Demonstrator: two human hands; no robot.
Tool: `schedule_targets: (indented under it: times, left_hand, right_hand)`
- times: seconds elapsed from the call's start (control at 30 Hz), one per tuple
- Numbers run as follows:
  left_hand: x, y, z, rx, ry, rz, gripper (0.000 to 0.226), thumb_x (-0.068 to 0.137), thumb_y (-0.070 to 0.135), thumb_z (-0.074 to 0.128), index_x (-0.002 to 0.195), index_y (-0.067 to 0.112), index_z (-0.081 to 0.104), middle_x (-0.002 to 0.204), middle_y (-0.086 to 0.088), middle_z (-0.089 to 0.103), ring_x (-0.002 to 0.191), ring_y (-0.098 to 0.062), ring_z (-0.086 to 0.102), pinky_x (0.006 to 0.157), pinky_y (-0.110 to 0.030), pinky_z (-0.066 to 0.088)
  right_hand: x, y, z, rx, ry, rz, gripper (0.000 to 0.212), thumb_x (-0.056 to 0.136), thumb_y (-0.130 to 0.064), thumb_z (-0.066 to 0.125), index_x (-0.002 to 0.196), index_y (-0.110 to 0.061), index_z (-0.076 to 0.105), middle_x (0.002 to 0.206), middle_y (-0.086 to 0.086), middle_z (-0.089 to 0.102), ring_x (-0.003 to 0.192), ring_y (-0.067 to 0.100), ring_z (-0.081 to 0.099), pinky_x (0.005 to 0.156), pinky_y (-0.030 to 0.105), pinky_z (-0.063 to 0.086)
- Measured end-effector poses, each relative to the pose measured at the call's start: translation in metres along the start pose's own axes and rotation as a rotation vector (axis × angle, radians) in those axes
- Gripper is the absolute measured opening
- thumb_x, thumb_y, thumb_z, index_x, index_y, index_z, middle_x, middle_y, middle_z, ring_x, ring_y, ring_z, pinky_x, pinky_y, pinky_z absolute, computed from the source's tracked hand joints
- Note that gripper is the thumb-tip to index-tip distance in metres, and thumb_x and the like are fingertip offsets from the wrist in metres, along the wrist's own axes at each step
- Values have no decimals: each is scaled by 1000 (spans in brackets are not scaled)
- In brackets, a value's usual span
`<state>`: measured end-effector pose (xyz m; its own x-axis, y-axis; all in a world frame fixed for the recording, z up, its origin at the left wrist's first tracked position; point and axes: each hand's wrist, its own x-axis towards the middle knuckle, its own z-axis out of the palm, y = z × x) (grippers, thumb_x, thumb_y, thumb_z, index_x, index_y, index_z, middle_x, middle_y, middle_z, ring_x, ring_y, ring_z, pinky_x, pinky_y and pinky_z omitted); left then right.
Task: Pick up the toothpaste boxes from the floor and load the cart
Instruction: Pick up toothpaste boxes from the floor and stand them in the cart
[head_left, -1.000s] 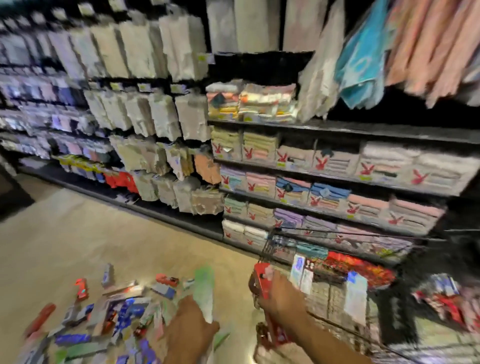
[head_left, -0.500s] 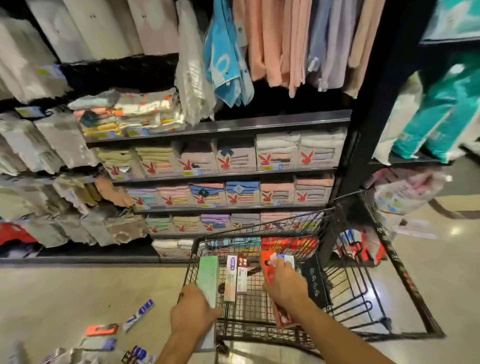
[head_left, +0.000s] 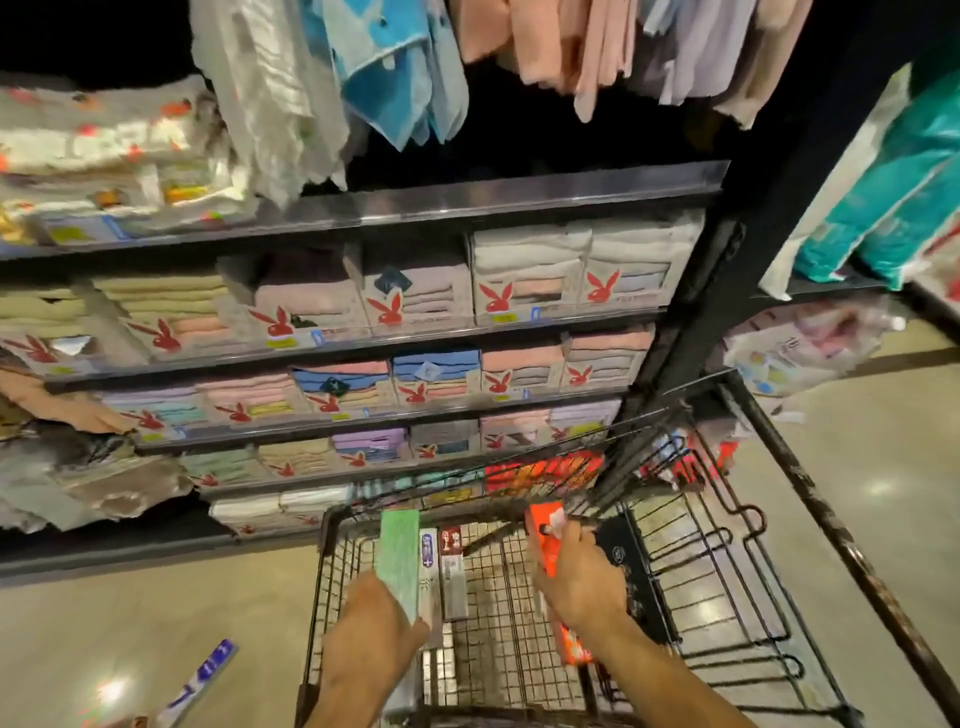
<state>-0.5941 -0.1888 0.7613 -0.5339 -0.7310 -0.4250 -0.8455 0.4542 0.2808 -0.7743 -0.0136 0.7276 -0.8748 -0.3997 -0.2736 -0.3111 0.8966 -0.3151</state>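
Store aisle, towel shelves (head_left: 415, 312) beyond the cart (head_left: 332, 519). Loading: green box (head_left: 399, 556) gripped in left hand (head_left: 371, 623), red box (head_left: 543, 535) in right hand (head_left: 582, 577), both above it. Next, likely: lower, release.

Red rabbit-head logos mark the fronts of the boxed towels (head_left: 524, 280) on the shelves (head_left: 519, 200). Lettering on the toothpaste boxes (head_left: 399, 556) is too blurred to read.
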Motion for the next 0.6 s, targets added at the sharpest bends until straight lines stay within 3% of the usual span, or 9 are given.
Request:
schedule_targets:
  times: [0.13, 0.2, 0.3, 0.4, 0.5, 0.57, 0.6]
  left_hand:
    - [67, -22, 38, -61, -121, -99, 60, 74, 54, 79, 103, 18, 41, 87, 8, 51, 69, -7, 55, 60, -26, 50]
    - [103, -31, 60, -84, -217, -180, 60, 73, 40, 83, 109, 15, 43, 96, 2, 53, 80, -11, 58, 77, -29, 54]
    - [161, -47, 102, -88, -274, -315, 69, 70, 28, 88, 118, 7, 44, 104, -4, 52, 87, -16, 56, 91, -31, 53]
    - [199, -71, 145, -25, -290, -324, 68, 74, 43, 83, 115, 8, 43, 103, -2, 53, 88, -16, 54, 91, -26, 51]
    - [213, -105, 198, -5, -186, -217, 74, 72, 62, 75, 114, 12, 39, 95, -1, 53, 81, -19, 58, 69, -33, 54]
    - [224, -115, 220, -4, -137, -179, 83, 74, 68, 69, 121, 12, 30, 108, -2, 47, 97, -22, 60, 78, -38, 57]
    - [230, -115, 226, -18, -147, -182, 80, 75, 65, 69, 122, 12, 30, 111, -2, 45, 103, -22, 59, 86, -38, 56]
  right_hand:
    - [37, 0, 51, -40, -78, 28, 52, 97, -61, 44, 135, -26, 37, 122, -3, 58, 106, 19, 63, 84, 37, 55]
    - [57, 2, 83, -20, -140, 57, 55, 93, -54, 51, 137, -27, 32, 124, -4, 56, 106, 18, 63, 83, 36, 55]
    - [86, 16, 144, -6, -191, 110, 64, 89, -48, 59, 140, -25, 29, 124, -3, 56, 104, 16, 60, 86, 33, 55]
    - [108, 29, 205, -32, -189, 161, 70, 91, -50, 57, 147, -24, 23, 128, -4, 53, 104, 12, 56, 84, 24, 48]
    - [125, 32, 254, 16, -200, 206, 48, 99, -44, 54, 137, -30, 28, 118, -5, 58, 88, 4, 52, 74, 11, 39]
    - [141, 33, 283, 72, -173, 242, 35, 98, -35, 61, 125, -27, 40, 100, -3, 60, 76, 6, 50, 61, 12, 38]
    - [148, 32, 292, 80, -161, 256, 36, 97, -35, 63, 125, -24, 45, 99, -2, 58, 76, 9, 51, 64, 13, 41]
